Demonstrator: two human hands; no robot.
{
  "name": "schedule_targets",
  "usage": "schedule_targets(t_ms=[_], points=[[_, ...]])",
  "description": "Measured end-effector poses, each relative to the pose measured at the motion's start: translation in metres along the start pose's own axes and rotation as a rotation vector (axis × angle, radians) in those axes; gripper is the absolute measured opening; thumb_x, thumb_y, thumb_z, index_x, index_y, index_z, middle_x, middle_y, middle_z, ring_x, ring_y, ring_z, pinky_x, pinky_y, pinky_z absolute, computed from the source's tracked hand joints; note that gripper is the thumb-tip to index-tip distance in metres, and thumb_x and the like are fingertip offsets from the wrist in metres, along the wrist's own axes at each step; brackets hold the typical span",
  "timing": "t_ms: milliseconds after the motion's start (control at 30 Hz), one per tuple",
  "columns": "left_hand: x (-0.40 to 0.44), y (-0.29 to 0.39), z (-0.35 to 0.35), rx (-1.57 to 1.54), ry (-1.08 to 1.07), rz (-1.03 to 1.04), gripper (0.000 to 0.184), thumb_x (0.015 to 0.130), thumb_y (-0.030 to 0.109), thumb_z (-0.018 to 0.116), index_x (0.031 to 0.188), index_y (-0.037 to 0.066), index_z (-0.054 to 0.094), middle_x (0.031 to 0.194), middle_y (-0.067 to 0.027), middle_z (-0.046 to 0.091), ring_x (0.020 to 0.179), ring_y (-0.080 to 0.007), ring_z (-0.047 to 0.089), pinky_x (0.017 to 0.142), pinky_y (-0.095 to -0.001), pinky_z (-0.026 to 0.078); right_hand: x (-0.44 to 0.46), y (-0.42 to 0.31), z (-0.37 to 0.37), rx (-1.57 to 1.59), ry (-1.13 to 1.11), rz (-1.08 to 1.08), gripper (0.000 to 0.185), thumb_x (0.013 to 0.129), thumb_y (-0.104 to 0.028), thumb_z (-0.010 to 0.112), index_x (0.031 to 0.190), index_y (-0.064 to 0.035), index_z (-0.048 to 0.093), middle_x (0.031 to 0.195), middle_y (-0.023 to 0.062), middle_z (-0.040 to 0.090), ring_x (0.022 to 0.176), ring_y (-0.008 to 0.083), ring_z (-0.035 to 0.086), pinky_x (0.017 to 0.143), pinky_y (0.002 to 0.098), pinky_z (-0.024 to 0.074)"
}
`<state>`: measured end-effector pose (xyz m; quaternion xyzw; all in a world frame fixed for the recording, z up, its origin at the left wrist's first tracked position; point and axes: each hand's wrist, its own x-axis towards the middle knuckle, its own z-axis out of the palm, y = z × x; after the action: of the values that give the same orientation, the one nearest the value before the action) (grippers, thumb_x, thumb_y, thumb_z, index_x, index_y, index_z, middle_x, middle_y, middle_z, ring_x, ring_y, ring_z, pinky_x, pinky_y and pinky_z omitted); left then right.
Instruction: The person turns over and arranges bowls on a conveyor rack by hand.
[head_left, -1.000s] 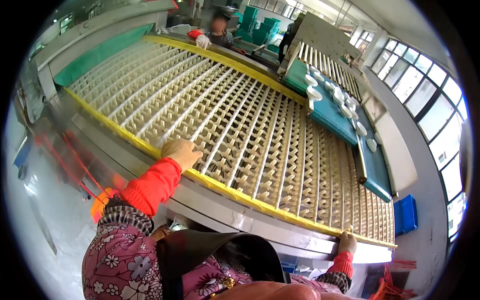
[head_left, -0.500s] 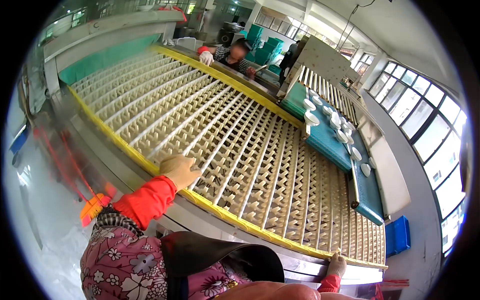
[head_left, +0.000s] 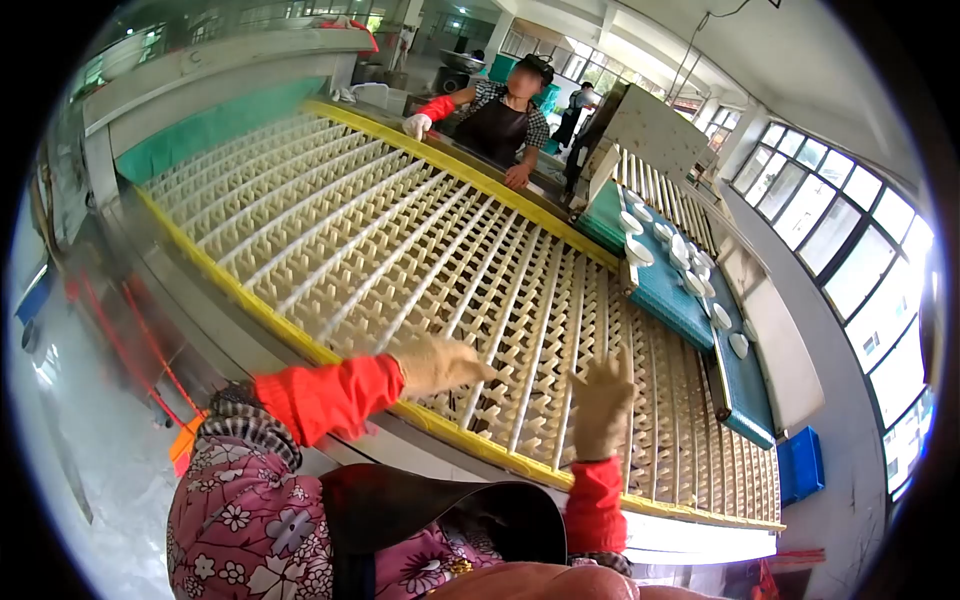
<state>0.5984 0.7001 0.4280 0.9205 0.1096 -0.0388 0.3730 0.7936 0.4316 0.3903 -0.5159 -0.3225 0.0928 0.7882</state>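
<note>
My left hand (head_left: pixel 440 364), in a tan glove, reaches over the near side of the peg conveyor (head_left: pixel 440 220). Its fingers stretch out to the right above the pegs, and I see nothing held in them. My right hand (head_left: pixel 602 405), gloved the same way, is raised over the same conveyor with its fingers up and apart, holding nothing. Rows of cream pegs and white rods cover the conveyor. A yellow edge strip (head_left: pixel 460 437) runs along its near side, below both hands.
White bowls (head_left: pixel 690 270) lie on a teal belt (head_left: pixel 670 300) at the right. Across the conveyor stands a co-worker (head_left: pixel 500 125), one gloved hand on the far edge. A blue crate (head_left: pixel 798 466) is at the right, and a green flap (head_left: pixel 220 125) hangs at the conveyor's left end.
My left hand has moved right from the near edge. My right hand has left the near edge, moving up and left over the pegs. The co-worker has straightened up.
</note>
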Motion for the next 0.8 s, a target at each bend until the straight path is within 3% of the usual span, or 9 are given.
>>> schedule_targets(t_ms=[133, 200, 300, 367, 567, 600, 667, 767, 800], points=[[0.037, -0.043, 0.068, -0.551, -0.141, 0.308, 0.074, 0.114, 0.073, 0.047, 0.139, 0.008, 0.072, 0.109, -0.0133, 0.079, 0.099, -0.0197, 0.076, 0.091, -0.0339, 0.061, 0.022, 0.033, 0.103, 0.321, -0.2, 0.13, 0.147, 0.084, -0.103, 0.058, 0.182, -0.0078, 0.006, 0.185, 0.0362, -0.008, 0.172, 0.0553, 0.009, 0.13, 0.081, 0.0267], [0.041, -0.04, 0.073, -0.839, -0.28, 0.057, 0.086, 0.111, 0.079, 0.047, 0.141, 0.002, 0.073, 0.12, -0.0137, 0.08, 0.112, -0.021, 0.076, 0.103, -0.0332, 0.059, 0.02, 0.049, 0.125, 0.39, -0.284, 0.225, 0.15, 0.08, -0.106, 0.059, 0.184, -0.0115, 0.006, 0.186, 0.0352, -0.007, 0.172, 0.055, 0.006, 0.132, 0.0794, 0.0265], [0.021, -0.016, 0.071, -0.856, -0.114, 0.124, 0.067, 0.115, 0.058, 0.054, 0.135, -0.003, 0.072, 0.11, -0.0131, 0.082, 0.102, -0.0245, 0.08, 0.094, -0.0334, 0.062, 0.005, 0.06, 0.133, 0.478, -0.321, 0.313, 0.14, 0.087, -0.099, 0.063, 0.185, -0.0174, 0.005, 0.19, 0.0265, 0.0, 0.173, 0.0525, 0.011, 0.134, 0.0739, 0.0265], [0.018, -0.004, 0.057, -0.931, -0.294, -0.18, 0.052, 0.119, 0.044, 0.055, 0.138, -0.003, 0.066, 0.11, -0.012, 0.08, 0.101, -0.0252, 0.081, 0.092, -0.0363, 0.063, 0.006, 0.069, 0.122, 0.511, -0.359, 0.308, 0.135, 0.09, -0.1, 0.057, 0.185, -0.0203, 0.005, 0.19, 0.025, -0.001, 0.174, 0.0509, 0.01, 0.135, 0.0733, 0.0242], [0.039, -0.034, 0.123, -0.256, 0.053, 0.348, 0.042, 0.117, 0.039, 0.055, 0.117, 0.003, 0.078, 0.087, -0.0198, 0.076, 0.088, -0.0432, 0.078, 0.082, -0.0482, 0.063, 0.003, 0.071, 0.098, 0.567, -0.41, 0.409, 0.139, 0.089, -0.1, 0.058, 0.184, -0.0129, 0.007, 0.19, 0.0231, 0.002, 0.173, 0.0482, 0.017, 0.131, 0.0742, 0.0344], [0.033, -0.019, 0.114, -0.247, -0.025, 0.249, 0.037, 0.116, 0.035, 0.057, 0.122, 0.004, 0.076, 0.087, -0.0188, 0.075, 0.087, -0.0419, 0.078, 0.081, -0.0475, 0.063, 0.003, 0.076, 0.094, 0.628, -0.412, 0.446, 0.135, 0.091, -0.098, 0.058, 0.184, -0.0113, 0.01, 0.19, 0.024, 0.005, 0.172, 0.0487, 0.018, 0.131, 0.0735, 0.0345], [0.037, -0.019, 0.116, -0.017, -0.014, 0.374, 0.034, 0.116, 0.032, 0.057, 0.131, 0.005, 0.071, 0.087, -0.0187, 0.076, 0.086, -0.0412, 0.078, 0.078, -0.0473, 0.063, 0.004, 0.087, 0.087, 0.75, -0.42, 0.52, 0.128, 0.097, -0.093, 0.057, 0.183, -0.0081, 0.014, 0.189, 0.0257, 0.01, 0.171, 0.0498, 0.02, 0.132, 0.072, 0.0348], [0.053, -0.042, 0.132, 0.596, 0.123, 0.803, 0.036, 0.117, 0.034, 0.057, 0.134, 0.005, 0.071, 0.089, -0.02, 0.079, 0.086, -0.042, 0.079, 0.075, -0.0492, 0.063, 0.007, 0.088, 0.078, 0.629, -0.422, 0.645, 0.109, 0.109, -0.076, 0.056, 0.179, -0.0003, 0.023, 0.185, 0.0282, 0.023, 0.168, 0.0499, 0.028, 0.133, 0.0696, 0.0364], [0.05, -0.032, 0.121, 0.246, -0.042, 0.588, 0.042, 0.118, 0.039, 0.056, 0.132, 0.002, 0.071, 0.095, -0.0204, 0.081, 0.091, -0.0389, 0.081, 0.076, -0.0477, 0.064, 0.004, 0.085, 0.079, 0.636, -0.287, 0.633, 0.088, 0.117, -0.059, 0.055, 0.172, 0.0067, 0.035, 0.177, 0.0285, 0.039, 0.162, 0.0482, 0.041, 0.133, 0.0662, 0.0387]])
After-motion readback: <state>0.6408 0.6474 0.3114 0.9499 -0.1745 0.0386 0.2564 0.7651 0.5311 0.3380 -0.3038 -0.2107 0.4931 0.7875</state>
